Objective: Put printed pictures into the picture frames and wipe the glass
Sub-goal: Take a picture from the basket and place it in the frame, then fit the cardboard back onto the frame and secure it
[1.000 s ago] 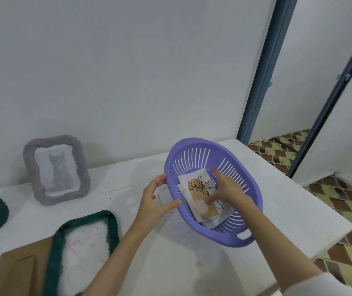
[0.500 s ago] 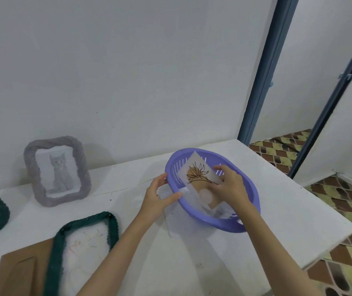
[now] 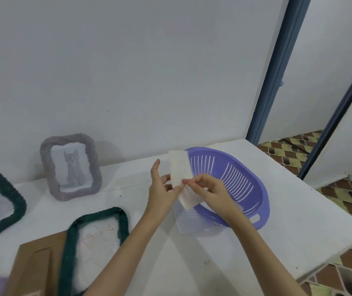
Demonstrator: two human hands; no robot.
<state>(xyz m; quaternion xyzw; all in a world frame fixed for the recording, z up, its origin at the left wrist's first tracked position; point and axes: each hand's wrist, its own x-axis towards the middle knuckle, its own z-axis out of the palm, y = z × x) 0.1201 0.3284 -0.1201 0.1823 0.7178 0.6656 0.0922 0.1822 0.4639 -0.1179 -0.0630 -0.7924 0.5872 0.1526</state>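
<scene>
**Prints coming out of the basket**

Head view: prints (image 3: pixel 180 178) are now sitting up between my hands, white backs toward me, above the near-left rim of the basket (image 3: pixel 262 195), which is now looking empty. A second ago they were lying inside it. My left hand (image 3: pixel 160 189) is cradling them with thumb and curled fingers; my right hand (image 3: pixel 208 190) is pinching one edge. I am judging that sorting comes next, since the green frame (image 3: pixel 98 238) is lying nearby with nothing in it, beside the cat frame (image 3: pixel 71 167).
</scene>
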